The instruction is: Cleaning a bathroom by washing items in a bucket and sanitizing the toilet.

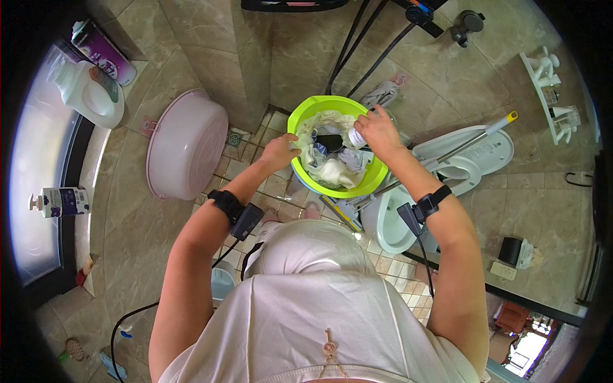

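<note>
A lime-green plastic basin [378,178] full of wet laundry [337,172] stands before me. The clothes are pale, with a black piece [329,142] and some blue-patterned cloth among them. At the basin's left rim is my left hand [279,153], its thumb and fingertips on the edge. My right hand [380,131] grips a bottle with a white label [357,138] over the right side of the basin. The label bears writing, and the fingers hide much of the bottle. Whether anything flows from it cannot be seen.
Left, a pinkish plastic tub [187,143] hangs on the tiled wall. A squat toilet [395,220] lies to the right, crossed by a mop handle [471,143]; its mop head [342,213] is beside the basin. Bottles [91,95] line the window ledge. Cables run from my wrist bands.
</note>
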`<state>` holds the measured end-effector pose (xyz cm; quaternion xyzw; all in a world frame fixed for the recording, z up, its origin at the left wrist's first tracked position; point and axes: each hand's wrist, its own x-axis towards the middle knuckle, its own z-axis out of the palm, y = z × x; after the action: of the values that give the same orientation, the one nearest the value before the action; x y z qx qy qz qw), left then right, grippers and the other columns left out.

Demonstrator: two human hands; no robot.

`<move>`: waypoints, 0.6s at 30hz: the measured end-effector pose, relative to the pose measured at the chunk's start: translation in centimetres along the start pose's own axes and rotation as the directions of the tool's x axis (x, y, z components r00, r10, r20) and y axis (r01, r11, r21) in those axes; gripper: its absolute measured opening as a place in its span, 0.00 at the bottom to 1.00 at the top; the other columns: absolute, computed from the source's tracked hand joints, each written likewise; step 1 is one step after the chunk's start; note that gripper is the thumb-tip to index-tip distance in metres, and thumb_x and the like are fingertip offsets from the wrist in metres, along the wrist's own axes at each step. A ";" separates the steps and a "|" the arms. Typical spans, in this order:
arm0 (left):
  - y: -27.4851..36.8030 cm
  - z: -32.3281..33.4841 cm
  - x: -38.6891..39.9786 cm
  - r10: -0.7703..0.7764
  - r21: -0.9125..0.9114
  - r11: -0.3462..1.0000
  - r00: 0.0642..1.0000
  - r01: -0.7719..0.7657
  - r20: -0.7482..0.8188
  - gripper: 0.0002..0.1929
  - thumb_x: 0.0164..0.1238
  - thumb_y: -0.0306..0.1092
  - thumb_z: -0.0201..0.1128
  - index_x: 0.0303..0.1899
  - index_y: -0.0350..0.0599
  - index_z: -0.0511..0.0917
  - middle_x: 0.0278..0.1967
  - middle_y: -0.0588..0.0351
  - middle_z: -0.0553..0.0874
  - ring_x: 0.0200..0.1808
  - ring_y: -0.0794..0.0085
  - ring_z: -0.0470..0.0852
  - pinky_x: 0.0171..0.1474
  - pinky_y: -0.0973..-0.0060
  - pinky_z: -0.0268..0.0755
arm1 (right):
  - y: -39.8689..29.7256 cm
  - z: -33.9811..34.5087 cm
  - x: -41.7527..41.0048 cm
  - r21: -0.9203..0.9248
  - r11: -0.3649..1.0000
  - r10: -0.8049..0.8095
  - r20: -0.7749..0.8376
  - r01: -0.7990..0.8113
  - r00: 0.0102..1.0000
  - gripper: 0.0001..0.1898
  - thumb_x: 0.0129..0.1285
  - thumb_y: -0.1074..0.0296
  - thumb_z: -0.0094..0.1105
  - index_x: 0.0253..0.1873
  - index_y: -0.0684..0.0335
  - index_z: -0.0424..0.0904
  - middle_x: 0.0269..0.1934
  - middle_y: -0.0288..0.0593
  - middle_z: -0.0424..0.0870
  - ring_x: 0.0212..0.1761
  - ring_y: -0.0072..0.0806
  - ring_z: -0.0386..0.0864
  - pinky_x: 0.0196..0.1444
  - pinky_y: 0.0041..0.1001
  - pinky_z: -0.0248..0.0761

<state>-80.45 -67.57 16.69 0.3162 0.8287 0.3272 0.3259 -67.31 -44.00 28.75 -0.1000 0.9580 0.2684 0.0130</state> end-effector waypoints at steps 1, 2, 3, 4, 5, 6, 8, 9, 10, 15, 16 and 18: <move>-0.5 0.2 0.1 -0.001 0.000 1.000 1.000 0.001 -0.002 0.25 0.56 0.43 0.66 0.55 0.44 0.75 0.49 0.43 0.82 0.52 0.53 0.80 0.55 0.64 0.71 | -0.1 -0.1 0.0 0.013 1.000 0.009 0.001 -0.009 1.000 0.06 0.56 0.70 0.53 0.38 0.53 0.78 0.34 0.32 0.78 0.45 0.27 0.77 0.66 0.38 0.60; -1.0 0.4 0.2 0.048 0.008 0.999 0.998 -0.048 -0.047 0.25 0.57 0.43 0.67 0.55 0.43 0.75 0.42 0.45 0.84 0.39 0.60 0.83 0.46 0.66 0.73 | -0.2 -0.1 0.1 0.013 1.000 0.008 -0.001 -0.008 1.000 0.06 0.56 0.70 0.53 0.38 0.53 0.78 0.34 0.32 0.78 0.45 0.27 0.77 0.66 0.38 0.60; -0.9 0.4 0.2 0.100 0.018 0.995 0.991 -0.099 -0.088 0.25 0.58 0.42 0.67 0.55 0.41 0.76 0.34 0.47 0.85 0.27 0.67 0.85 0.36 0.68 0.75 | -0.2 -0.1 0.0 0.016 1.000 0.003 0.014 -0.003 1.000 0.07 0.56 0.69 0.53 0.39 0.53 0.79 0.35 0.33 0.79 0.45 0.28 0.77 0.66 0.38 0.59; -0.7 0.3 0.2 0.102 0.018 0.995 0.991 -0.101 -0.087 0.25 0.58 0.42 0.67 0.55 0.41 0.76 0.34 0.47 0.85 0.27 0.67 0.85 0.36 0.68 0.75 | -0.2 -0.1 -0.1 0.019 1.000 -0.002 0.028 0.001 1.000 0.09 0.57 0.68 0.54 0.41 0.53 0.80 0.36 0.33 0.79 0.45 0.28 0.77 0.66 0.39 0.59; -0.6 0.2 0.1 0.049 -0.005 0.999 0.998 -0.050 -0.051 0.25 0.57 0.43 0.67 0.55 0.42 0.76 0.41 0.45 0.84 0.39 0.60 0.83 0.46 0.66 0.73 | -0.2 0.2 -0.2 0.019 1.000 0.000 0.029 0.000 1.000 0.09 0.57 0.68 0.54 0.41 0.53 0.80 0.36 0.33 0.79 0.45 0.28 0.77 0.66 0.39 0.59; -0.6 0.2 0.2 -0.002 -0.025 1.000 1.000 0.002 -0.014 0.25 0.56 0.44 0.67 0.54 0.43 0.76 0.48 0.43 0.83 0.51 0.53 0.81 0.55 0.64 0.71 | -0.3 0.6 -0.4 0.004 1.000 -0.001 -0.027 0.001 1.000 0.09 0.56 0.68 0.54 0.42 0.53 0.80 0.37 0.34 0.79 0.46 0.29 0.77 0.66 0.39 0.59; -0.6 0.2 0.2 0.001 -0.043 0.999 1.000 -0.001 -0.011 0.25 0.56 0.45 0.67 0.54 0.43 0.76 0.48 0.43 0.83 0.51 0.53 0.81 0.55 0.64 0.72 | -0.3 1.4 -0.7 -0.013 1.000 0.001 -0.083 -0.002 0.997 0.10 0.56 0.68 0.54 0.43 0.54 0.80 0.38 0.34 0.79 0.47 0.29 0.76 0.65 0.39 0.59; -0.6 0.2 0.1 -0.001 -0.063 0.998 1.000 0.000 -0.009 0.25 0.56 0.45 0.67 0.54 0.43 0.76 0.48 0.43 0.83 0.51 0.53 0.81 0.55 0.65 0.72 | -0.3 1.5 -0.8 -0.045 0.999 0.022 -0.074 -0.025 0.997 0.10 0.56 0.68 0.54 0.44 0.54 0.79 0.38 0.34 0.79 0.47 0.30 0.76 0.65 0.40 0.59; -0.5 0.3 0.1 0.000 -0.062 0.998 1.000 -0.001 -0.008 0.25 0.56 0.45 0.67 0.54 0.43 0.76 0.48 0.43 0.83 0.51 0.53 0.81 0.55 0.65 0.72 | -0.3 1.6 -0.8 -0.077 0.996 0.044 -0.066 -0.049 0.997 0.11 0.56 0.68 0.54 0.44 0.55 0.79 0.39 0.34 0.79 0.48 0.30 0.75 0.64 0.40 0.60; -0.8 0.5 0.1 -0.006 -0.080 0.997 0.999 0.004 -0.031 0.25 0.56 0.46 0.67 0.54 0.43 0.77 0.48 0.43 0.83 0.51 0.54 0.82 0.54 0.65 0.72 | -0.3 0.6 -0.6 -0.084 0.996 0.034 -0.041 -0.037 0.999 0.12 0.56 0.68 0.54 0.45 0.55 0.79 0.40 0.34 0.79 0.49 0.31 0.75 0.65 0.41 0.59; -0.8 0.5 0.1 -0.005 -0.079 0.997 1.000 0.003 -0.030 0.25 0.56 0.46 0.67 0.54 0.43 0.77 0.48 0.43 0.83 0.51 0.54 0.82 0.54 0.65 0.72 | -0.4 0.4 -0.5 -0.092 0.996 0.022 -0.008 -0.023 1.000 0.11 0.56 0.68 0.54 0.45 0.55 0.80 0.40 0.34 0.79 0.48 0.31 0.75 0.65 0.40 0.58; -0.6 0.6 0.0 -0.014 -0.098 0.995 1.000 0.012 -0.020 0.25 0.55 0.46 0.67 0.53 0.43 0.78 0.48 0.43 0.84 0.51 0.54 0.82 0.54 0.65 0.72 | -0.5 0.5 -0.4 -0.067 0.997 0.030 0.016 -0.029 0.999 0.11 0.56 0.68 0.55 0.44 0.55 0.80 0.39 0.34 0.79 0.48 0.30 0.75 0.66 0.40 0.58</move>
<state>-80.18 -67.71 15.93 0.2910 0.8172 0.3683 0.3345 -66.79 -44.08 28.08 -0.0839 0.9497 0.3014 0.0139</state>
